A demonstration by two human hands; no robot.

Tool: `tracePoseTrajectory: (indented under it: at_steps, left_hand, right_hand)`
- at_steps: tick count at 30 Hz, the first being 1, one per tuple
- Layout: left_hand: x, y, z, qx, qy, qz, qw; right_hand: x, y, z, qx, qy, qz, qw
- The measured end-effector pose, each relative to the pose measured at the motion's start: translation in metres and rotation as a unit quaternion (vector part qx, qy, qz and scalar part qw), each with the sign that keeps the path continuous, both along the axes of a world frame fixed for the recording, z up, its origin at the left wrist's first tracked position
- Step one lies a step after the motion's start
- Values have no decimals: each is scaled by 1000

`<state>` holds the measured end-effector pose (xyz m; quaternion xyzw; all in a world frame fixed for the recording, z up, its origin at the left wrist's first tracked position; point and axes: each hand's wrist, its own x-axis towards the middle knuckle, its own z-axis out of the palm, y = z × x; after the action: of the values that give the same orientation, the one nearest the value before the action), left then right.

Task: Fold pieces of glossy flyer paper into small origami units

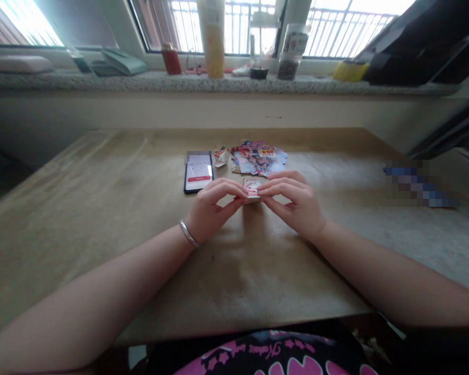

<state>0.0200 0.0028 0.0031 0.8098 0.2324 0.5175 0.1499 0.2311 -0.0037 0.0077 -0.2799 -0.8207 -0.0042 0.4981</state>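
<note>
Between my two hands is a small piece of printed paper (252,187), white with red marks, raised a little over the table. My left hand (216,203), with a silver bangle at the wrist, pinches its left end between thumb and fingers. My right hand (294,203) pinches the right end the same way. Fingers cover both ends, so how the paper is folded cannot be made out. Just behind it lies a pile of colourful printed sheets (260,159). A folded paper piece (221,156) with red and white print sits left of that pile.
A phone (198,174) with a lit screen lies on the wooden table (101,219) by my left hand. A blurred blue item (420,185) is at the right. Bottles and a red-capped jar (171,60) stand on the stone windowsill (226,86).
</note>
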Motion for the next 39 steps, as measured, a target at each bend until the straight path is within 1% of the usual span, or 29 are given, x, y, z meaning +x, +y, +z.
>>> tracePoseTrajectory:
  at_steps: [3, 6, 12, 15, 24, 27, 34, 39]
  left_hand:
    - [0, -1, 1, 12, 18, 1, 1000]
    - [0, -3, 2, 8, 28, 13, 999]
    - [0, -2, 1, -12, 12, 23, 1000]
    - [0, -2, 1, -12, 14, 19, 1000]
    - [1, -1, 3, -3, 28, 6, 1000]
    - [1, 0, 3, 11, 40, 8, 999]
    - [0, 0, 1, 58, 80, 49, 994]
    - [0, 1, 1, 56, 75, 53, 994]
  right_hand:
    - [-2, -2, 2, 1, -1, -4, 1000]
    - [-3, -4, 2, -2, -8, 1, 1000]
    - [-1, -4, 2, -29, -7, 7, 1000]
    - [0, -4, 1, -36, -9, 4, 999]
    - [-3, -3, 1, -23, 3, 2, 1000]
    - [-3, -4, 0, -22, -1, -2, 1000]
    - [-6, -5, 0, -29, -3, 1, 1000]
    - [-5, -6, 0, -68, 6, 1, 998]
